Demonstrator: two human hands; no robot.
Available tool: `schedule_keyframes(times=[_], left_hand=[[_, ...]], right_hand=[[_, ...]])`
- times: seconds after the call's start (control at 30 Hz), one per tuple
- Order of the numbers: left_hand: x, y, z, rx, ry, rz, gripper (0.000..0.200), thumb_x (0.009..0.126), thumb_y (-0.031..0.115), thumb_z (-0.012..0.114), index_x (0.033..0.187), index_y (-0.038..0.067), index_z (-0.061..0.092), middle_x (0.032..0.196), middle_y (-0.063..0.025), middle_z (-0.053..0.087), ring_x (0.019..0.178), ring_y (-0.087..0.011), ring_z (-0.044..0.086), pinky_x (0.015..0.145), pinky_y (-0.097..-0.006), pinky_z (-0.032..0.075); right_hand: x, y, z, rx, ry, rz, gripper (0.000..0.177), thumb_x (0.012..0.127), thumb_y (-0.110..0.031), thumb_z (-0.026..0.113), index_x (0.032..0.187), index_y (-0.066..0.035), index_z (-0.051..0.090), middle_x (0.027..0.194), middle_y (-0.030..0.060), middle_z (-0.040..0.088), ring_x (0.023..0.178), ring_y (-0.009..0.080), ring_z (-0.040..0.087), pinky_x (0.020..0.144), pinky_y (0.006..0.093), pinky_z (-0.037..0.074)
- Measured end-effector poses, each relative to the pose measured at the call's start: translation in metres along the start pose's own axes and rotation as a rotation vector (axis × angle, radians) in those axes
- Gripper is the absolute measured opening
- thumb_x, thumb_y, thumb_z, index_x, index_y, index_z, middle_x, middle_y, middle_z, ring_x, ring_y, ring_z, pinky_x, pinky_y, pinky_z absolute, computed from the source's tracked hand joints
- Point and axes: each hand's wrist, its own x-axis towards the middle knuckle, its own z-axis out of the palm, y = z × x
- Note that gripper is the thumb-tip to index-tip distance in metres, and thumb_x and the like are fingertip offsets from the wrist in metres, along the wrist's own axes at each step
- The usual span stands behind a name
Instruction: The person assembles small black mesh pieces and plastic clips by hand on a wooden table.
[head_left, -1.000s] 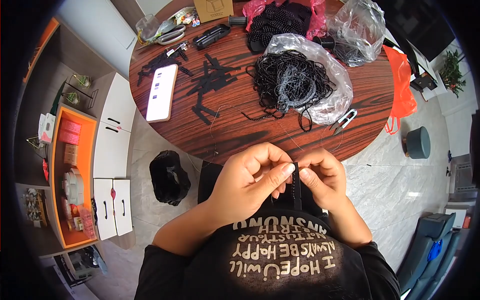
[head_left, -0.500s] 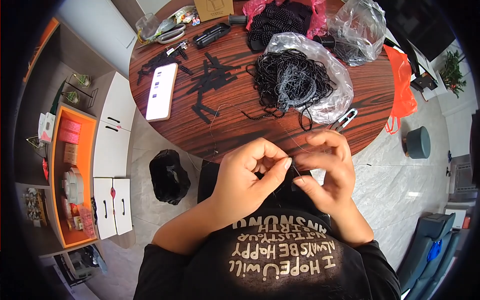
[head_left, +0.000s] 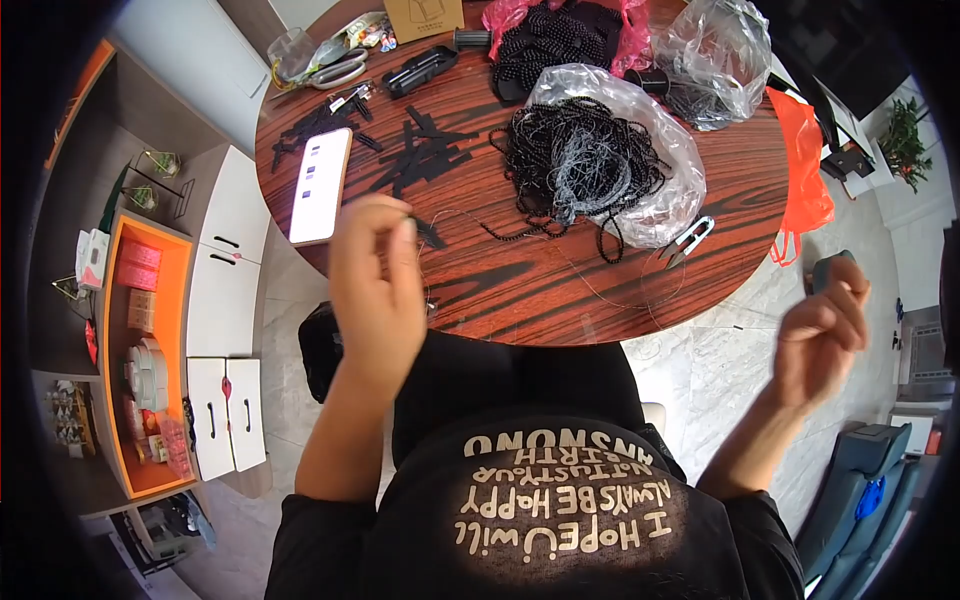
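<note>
My left hand (head_left: 378,275) is raised over the left front edge of the table, thumb and fingers pinched together. Its fingertips are beside the black flat strips (head_left: 430,155), and what they pinch is too small to make out. Far to the right, past the table edge, my right hand (head_left: 822,335) hangs in the air with curled, slightly blurred fingers; anything held there is not visible. A thin thread (head_left: 600,297) loops over the tabletop between the hands. Beyond it lies a tangled heap of black beaded cord (head_left: 540,150) on a clear plastic bag (head_left: 685,190).
On the dark wood table (head_left: 480,290) are a phone (head_left: 320,190), thread snips (head_left: 690,238), scissors (head_left: 340,70), a black tray (head_left: 420,72), a cardboard box (head_left: 425,18) and a pink bag (head_left: 635,40). A red bag (head_left: 805,180) hangs at the right edge.
My hands were together in front of my chest, fingers pinched close. They have moved wide apart, the left toward the strips and the right out past the table.
</note>
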Motion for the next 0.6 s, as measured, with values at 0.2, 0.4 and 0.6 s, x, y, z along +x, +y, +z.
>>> schedule_keyframes(times=[0.2,0.4,0.6], left_hand=[[0.009,-0.014,-0.01,0.153,0.137,0.002,0.007,0.085,-0.001,0.046,0.091,0.002,0.047,0.095,-0.0082,0.054,0.078,-0.0148,0.049,0.07,-0.0257,0.042],[-0.005,-0.012,0.007,-0.3,-0.066,-0.402,0.005,0.089,0.004,0.046,0.092,0.001,0.048,0.085,-0.0088,0.057,0.072,-0.0127,0.052,0.066,-0.0234,0.045],[-0.021,0.001,0.029,-0.582,-0.276,-0.815,0.004,0.085,0.001,0.052,0.088,-0.001,0.053,0.079,-0.0104,0.057,0.068,-0.0135,0.056,0.061,-0.0228,0.046]], right_hand=[[-0.017,-0.077,-0.003,-0.326,0.049,-0.032,0.012,0.097,-0.012,0.035,0.104,-0.004,0.041,0.055,-0.0024,0.039,0.044,0.0045,0.033,0.047,0.017,0.031],[-0.035,-0.108,-0.005,-0.742,0.174,-0.285,0.018,0.096,-0.013,0.038,0.107,0.0,0.044,0.055,-0.0027,0.03,0.045,0.0052,0.023,0.043,0.0185,0.025],[-0.037,-0.112,-0.014,-0.903,0.279,-0.45,0.021,0.095,-0.014,0.041,0.108,0.002,0.047,0.055,-0.0034,0.029,0.046,0.0045,0.021,0.042,0.0185,0.022]])
